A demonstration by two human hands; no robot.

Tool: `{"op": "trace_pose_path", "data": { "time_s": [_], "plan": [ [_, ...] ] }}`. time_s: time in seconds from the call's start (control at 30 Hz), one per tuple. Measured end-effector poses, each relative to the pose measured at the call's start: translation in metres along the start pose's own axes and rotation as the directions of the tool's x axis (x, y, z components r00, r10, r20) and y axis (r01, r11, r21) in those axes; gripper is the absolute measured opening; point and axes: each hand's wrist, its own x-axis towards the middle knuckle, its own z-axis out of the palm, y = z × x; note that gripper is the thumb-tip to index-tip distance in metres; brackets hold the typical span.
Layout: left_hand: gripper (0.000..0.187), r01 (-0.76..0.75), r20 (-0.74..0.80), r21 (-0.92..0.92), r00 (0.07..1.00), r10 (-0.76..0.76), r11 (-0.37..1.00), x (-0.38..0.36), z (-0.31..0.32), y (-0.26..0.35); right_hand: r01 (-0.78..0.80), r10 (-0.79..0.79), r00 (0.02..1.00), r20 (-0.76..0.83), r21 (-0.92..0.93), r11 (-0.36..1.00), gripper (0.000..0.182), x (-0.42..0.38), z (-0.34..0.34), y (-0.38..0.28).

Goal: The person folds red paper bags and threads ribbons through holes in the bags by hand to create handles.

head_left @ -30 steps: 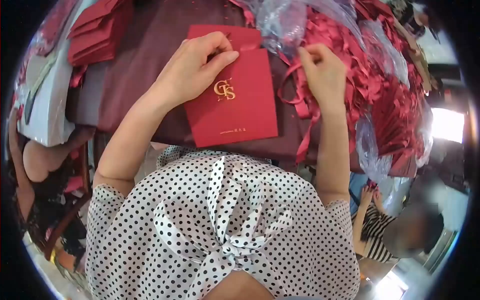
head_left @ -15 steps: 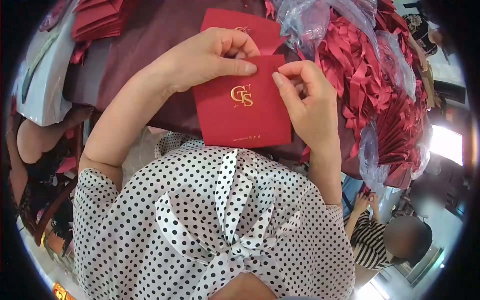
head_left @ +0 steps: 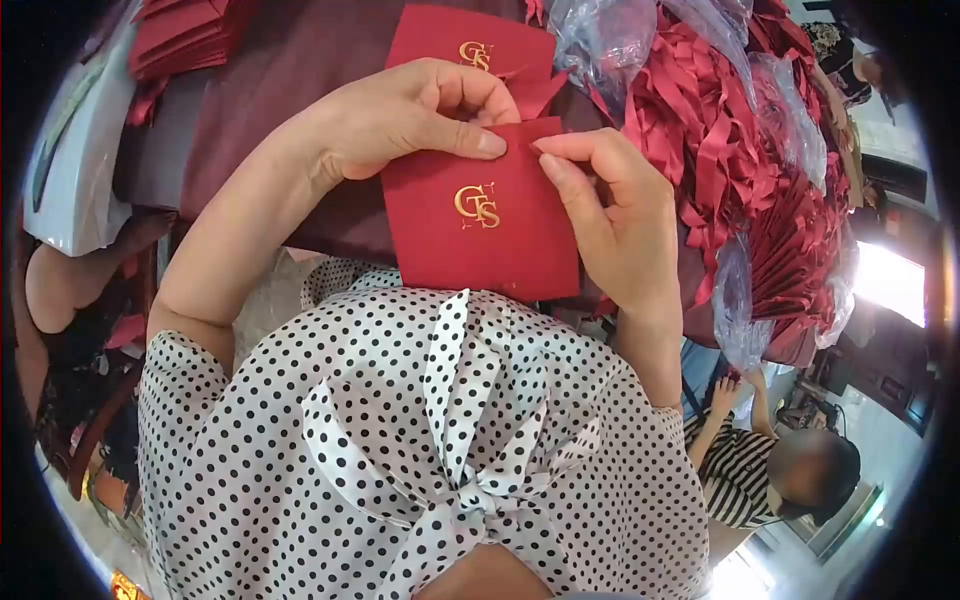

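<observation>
A flat red paper bag [head_left: 480, 245] with a gold letter logo hangs upright in front of my chest. My left hand [head_left: 430, 115] is closed on its top edge, thumb on the front face and curled fingers behind. At the bag's upper right, my right hand [head_left: 615, 195] pinches thumb and forefinger together against it; whatever lies between those fingertips is too small to make out. Just behind the top edge, a piece of red ribbon [head_left: 535, 92] sticks up. Beyond it lies a second red bag [head_left: 465, 25] with the same logo, partly hidden by my left hand.
A dark red cloth [head_left: 270, 75] covers the table. Red bags [head_left: 185, 38] are stacked at the far left. On the right lie a heap of red ribbons [head_left: 690, 130] and clear plastic wrapping [head_left: 600, 45]. A person in a striped top [head_left: 735, 475] sits at lower right.
The view has shifted slightly. The bag sits a little lower, and more of the second bag's logo shows. Both hands keep nearly the same grip.
</observation>
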Motion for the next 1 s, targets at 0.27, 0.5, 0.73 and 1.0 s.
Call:
{"op": "trace_pose_path", "data": {
  "time_s": [0.27,0.5,0.73,1.0],
  "plan": [
    [0.013,-0.039,-0.137,0.295,0.987,0.083,0.955,-0.005,0.005,0.0,0.003,0.001,1.0,0.031,-0.121,0.993,0.006,0.003,-0.002,-0.012],
    [0.013,-0.112,-0.139,0.447,0.971,0.193,0.888,-0.007,0.017,-0.005,0.321,-0.267,0.947,0.181,-0.435,0.841,0.007,0.007,-0.001,-0.012],
    [0.011,-0.149,-0.145,0.532,0.954,0.263,0.834,-0.014,0.023,-0.003,0.185,-0.124,0.968,0.22,-0.281,0.942,0.018,0.018,-0.001,-0.013],
    [0.009,-0.108,-0.036,0.288,0.992,0.123,0.951,-0.013,0.006,-0.001,0.064,-0.05,0.967,0.249,-0.05,0.997,0.018,0.012,-0.002,-0.008]
  ]
}}
